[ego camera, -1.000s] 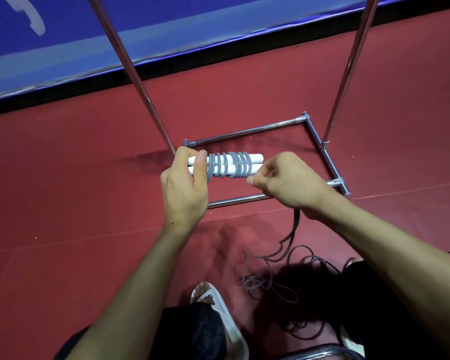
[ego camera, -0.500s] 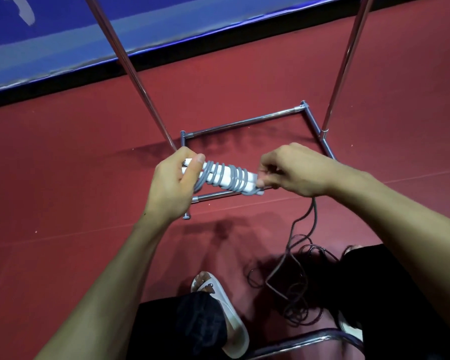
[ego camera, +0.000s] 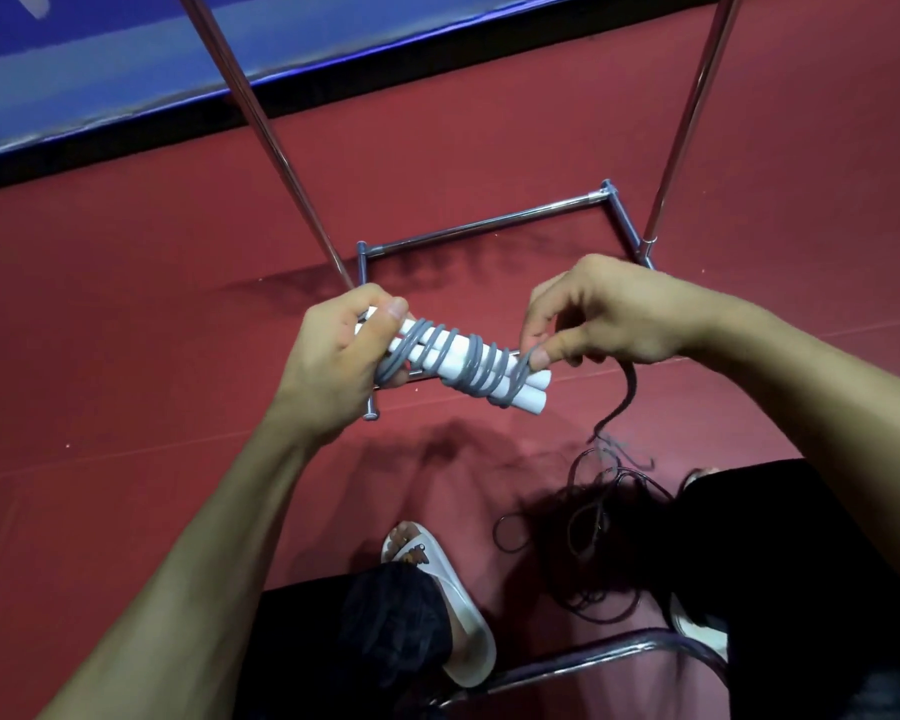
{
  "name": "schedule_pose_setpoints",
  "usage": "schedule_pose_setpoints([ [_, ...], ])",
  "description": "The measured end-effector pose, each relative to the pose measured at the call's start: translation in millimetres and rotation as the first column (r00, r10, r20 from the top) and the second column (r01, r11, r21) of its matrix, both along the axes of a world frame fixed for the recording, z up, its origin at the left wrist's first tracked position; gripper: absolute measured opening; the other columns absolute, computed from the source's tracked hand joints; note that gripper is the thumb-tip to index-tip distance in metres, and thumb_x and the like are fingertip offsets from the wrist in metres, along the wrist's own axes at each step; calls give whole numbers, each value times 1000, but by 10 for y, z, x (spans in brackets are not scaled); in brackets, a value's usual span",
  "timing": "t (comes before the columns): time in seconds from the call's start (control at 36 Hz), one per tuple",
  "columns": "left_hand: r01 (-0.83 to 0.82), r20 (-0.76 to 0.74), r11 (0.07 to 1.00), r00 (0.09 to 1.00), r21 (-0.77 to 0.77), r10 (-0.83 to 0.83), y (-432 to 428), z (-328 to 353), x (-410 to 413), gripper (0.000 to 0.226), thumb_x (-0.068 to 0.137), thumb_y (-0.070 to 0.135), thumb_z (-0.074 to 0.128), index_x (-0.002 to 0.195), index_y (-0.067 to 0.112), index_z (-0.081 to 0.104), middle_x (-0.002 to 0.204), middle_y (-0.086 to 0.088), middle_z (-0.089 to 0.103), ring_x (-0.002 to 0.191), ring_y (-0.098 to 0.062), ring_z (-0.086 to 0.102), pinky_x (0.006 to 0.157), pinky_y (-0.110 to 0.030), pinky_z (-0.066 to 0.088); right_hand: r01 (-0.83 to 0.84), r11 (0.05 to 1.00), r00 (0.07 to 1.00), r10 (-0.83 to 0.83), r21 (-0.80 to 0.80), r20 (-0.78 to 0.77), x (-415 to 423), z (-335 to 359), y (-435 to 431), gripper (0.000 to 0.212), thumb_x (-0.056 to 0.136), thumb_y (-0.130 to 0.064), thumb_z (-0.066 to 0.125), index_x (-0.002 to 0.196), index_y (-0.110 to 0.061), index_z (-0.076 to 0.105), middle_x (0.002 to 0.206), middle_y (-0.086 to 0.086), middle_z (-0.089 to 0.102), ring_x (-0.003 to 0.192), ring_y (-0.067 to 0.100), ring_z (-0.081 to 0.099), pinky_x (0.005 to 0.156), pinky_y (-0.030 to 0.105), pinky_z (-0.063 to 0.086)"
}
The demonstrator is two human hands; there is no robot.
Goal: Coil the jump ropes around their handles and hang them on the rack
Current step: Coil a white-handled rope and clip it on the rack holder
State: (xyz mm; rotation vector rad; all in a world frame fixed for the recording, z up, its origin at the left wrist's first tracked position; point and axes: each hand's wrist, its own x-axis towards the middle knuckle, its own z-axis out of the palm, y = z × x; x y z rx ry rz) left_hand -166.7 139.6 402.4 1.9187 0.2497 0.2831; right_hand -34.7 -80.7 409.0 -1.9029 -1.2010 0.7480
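Observation:
Two white jump-rope handles (ego camera: 528, 389) lie side by side, tilted down to the right, with several turns of grey rope (ego camera: 481, 363) wound round them. My left hand (ego camera: 336, 356) grips the handles at their left end. My right hand (ego camera: 609, 314) pinches the rope at the right end of the coil. From that hand the loose rope (ego camera: 627, 397) hangs down into a tangled pile (ego camera: 593, 517) on the floor. The chrome rack (ego camera: 489, 228) stands just behind my hands, its two uprights rising out of the top of the frame.
The floor (ego camera: 152, 330) is red, with a blue wall panel (ego camera: 126, 70) at the back. My feet in white sandals (ego camera: 453, 600) and my dark trouser legs fill the bottom. A chrome chair tube (ego camera: 593, 657) curves across the lower edge.
The handles have tilted down to the right and the coil has spread along them. My right hand has come round to pinch the rope at the coil's right end.

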Motion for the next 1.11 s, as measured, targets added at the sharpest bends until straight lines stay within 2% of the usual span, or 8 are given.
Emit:
schedule_pose_setpoints([
  [0.14,32,73,962,997,-271,-12,-58,55,12,31,86,29,56,70,3,52,51,0,55,43,-9,49,45,-18,42,46,994,983,-28,98,-181,24,45,-25,5,80,-9,74,77,-13,73,58,-3,60,54,13,45,50,24,39],
  [0.31,32,93,946,996,-321,-2,-54,64,44,28,88,30,56,64,15,59,50,-1,52,42,-13,43,43,-20,37,94,983,981,-65,156,-185,2,23,7,7,81,-8,75,79,-8,68,66,9,59,58,20,49,53,30,40],
  [0.47,26,137,888,990,-459,42,-121,146,78,30,93,18,43,67,5,49,50,-1,53,40,-10,40,40,-18,32,217,921,885,-45,324,-464,-44,1,62,14,80,-4,73,81,-10,61,79,12,55,56,15,42,47,19,39],
  [0.58,-10,131,848,987,-530,94,-128,184,100,45,104,11,35,62,11,50,51,0,52,42,-9,37,39,-17,30,242,902,796,27,358,-605,-12,-33,86,29,67,-38,87,78,-19,69,81,17,52,56,14,42,48,20,40],
  [0.75,-49,92,827,988,-560,121,-96,212,116,39,105,14,34,68,7,46,52,2,52,45,-8,39,40,-18,30,195,903,906,-17,382,-422,0,107,31,32,69,-51,80,90,-27,78,83,-3,69,73,16,55,61,27,47],
  [0.83,-58,76,835,990,-547,118,-107,234,114,37,105,13,33,70,6,43,52,4,53,44,-6,40,40,-17,30,189,888,949,-56,419,-311,-8,159,30,6,79,-29,76,84,-27,78,83,-4,69,71,12,56,61,26,46],
  [0.89,-60,70,834,991,-548,117,-116,239,116,37,105,13,32,70,6,43,51,4,54,43,-5,40,40,-17,30,179,890,959,-63,419,-275,-2,168,24,15,82,-11,69,82,-25,76,84,-5,67,72,15,55,63,26,45],
  [1.11,-43,70,840,993,-541,96,-96,222,107,46,105,14,33,64,10,53,52,2,55,43,-6,41,40,-17,31,45,947,990,1,319,-142,-11,327,-73,12,75,-10,73,84,-6,66,83,22,55,67,28,40,64,28,40],
])
